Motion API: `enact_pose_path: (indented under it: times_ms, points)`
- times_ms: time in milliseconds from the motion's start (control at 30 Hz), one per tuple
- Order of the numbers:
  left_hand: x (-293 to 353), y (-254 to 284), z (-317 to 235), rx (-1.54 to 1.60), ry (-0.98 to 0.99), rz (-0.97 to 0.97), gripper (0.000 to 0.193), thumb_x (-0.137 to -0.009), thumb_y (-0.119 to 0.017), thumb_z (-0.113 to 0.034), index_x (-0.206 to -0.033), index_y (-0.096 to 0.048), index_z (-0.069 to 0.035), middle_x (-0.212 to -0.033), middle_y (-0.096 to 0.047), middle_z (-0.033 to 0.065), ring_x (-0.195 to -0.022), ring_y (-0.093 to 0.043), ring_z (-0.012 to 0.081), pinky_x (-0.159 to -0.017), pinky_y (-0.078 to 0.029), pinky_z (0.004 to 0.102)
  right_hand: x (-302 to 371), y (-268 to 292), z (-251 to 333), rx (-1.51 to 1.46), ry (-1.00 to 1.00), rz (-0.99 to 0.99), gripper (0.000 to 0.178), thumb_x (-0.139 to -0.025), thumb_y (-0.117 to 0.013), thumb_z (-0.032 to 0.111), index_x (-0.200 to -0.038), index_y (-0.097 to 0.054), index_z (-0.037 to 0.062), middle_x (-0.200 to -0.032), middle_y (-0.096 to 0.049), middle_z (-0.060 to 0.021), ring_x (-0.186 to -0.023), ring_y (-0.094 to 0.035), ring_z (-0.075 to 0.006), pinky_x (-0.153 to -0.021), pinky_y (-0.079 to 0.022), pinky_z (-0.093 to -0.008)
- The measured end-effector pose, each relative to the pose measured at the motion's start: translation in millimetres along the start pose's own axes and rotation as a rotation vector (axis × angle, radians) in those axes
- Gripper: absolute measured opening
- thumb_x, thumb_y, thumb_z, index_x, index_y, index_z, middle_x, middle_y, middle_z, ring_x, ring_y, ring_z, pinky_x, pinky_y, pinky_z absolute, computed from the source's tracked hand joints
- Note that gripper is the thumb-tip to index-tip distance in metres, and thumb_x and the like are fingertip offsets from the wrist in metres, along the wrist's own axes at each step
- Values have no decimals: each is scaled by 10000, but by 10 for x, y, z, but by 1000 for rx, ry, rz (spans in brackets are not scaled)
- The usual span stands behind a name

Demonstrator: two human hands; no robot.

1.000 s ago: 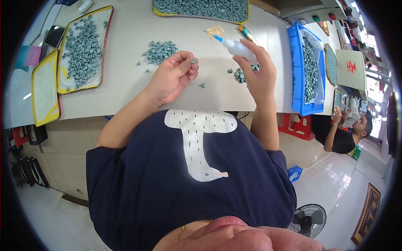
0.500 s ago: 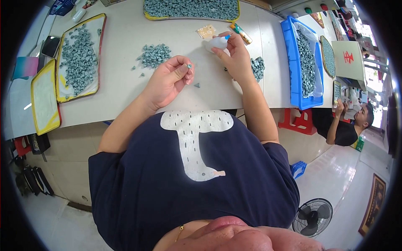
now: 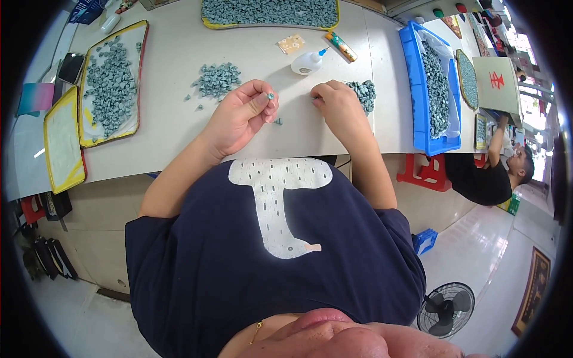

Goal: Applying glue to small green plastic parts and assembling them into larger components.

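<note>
My left hand (image 3: pixel 243 116) pinches a small teal piece (image 3: pixel 271 96) between thumb and fingertips, just above the table. My right hand (image 3: pixel 343 107) has its thumb and forefinger closed low over the table beside a small pile of teal pieces (image 3: pixel 363 95). What is between those fingertips is too small and hidden to make out. Beyond it, a white squeeze bottle (image 3: pixel 307 64) with a blue tip stands apart from both hands. One loose teal piece (image 3: pixel 278 121) lies near the left hand, and a larger heap (image 3: pixel 218 79) is farther left.
A yellow-rimmed tray (image 3: pixel 142 77) of teal pieces is at left, overlapping another yellow-rimmed tray (image 3: pixel 62 146). A filled tray (image 3: pixel 268 25) lies at the back. Near the bottle are a patterned square (image 3: pixel 291 44) and an orange-green tube (image 3: pixel 342 47). A blue bin (image 3: pixel 421 128) stands right; another person sits beyond.
My right hand has put the squeeze bottle down on the table and moved nearer, closing its fingers by the small pile. The left hand holds its piece almost unmoved. The other person's arm has stretched out.
</note>
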State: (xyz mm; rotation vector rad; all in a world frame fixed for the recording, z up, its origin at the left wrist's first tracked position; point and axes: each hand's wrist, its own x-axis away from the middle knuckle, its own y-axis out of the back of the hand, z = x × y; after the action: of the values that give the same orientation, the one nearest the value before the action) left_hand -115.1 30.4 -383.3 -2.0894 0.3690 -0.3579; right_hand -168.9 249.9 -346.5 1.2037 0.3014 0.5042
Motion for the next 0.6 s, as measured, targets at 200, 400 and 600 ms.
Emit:
enact_pose_path:
  times_ms: [200, 400, 600]
  points:
    - [-16, -6, 9, 87, -22, 77, 72, -959, -512, -84, -1006, -531, -34, -897, -555, 38, -800, -486, 120, -740, -419, 265, -16, 48, 218, -389, -78, -30, 161, -788, -681, 56, -945, -678, 22, -848, -636, -111, -775, -626, -213, -710, -494, -303]
    - [-48, 19, 4, 125, -51, 83, 76, -963, -511, -100, -1011, -532, -45, -912, -568, 35, -828, -507, 117, -776, -433, 271, -82, -9, 460, -609, -6, -280, 155, -770, -715, 33, -923, -698, 21, -837, -663, -86, -757, -640, -144, -681, -507, -249]
    - [-12, 34, -51, 91, -61, 8, 72, -970, -502, -133, -989, -529, -70, -900, -543, 21, -817, -492, 114, -779, -423, 264, -114, -95, 589, -709, 37, -286, 162, -769, -721, 18, -930, -713, 25, -846, -686, -60, -748, -652, -122, -653, -519, -224]
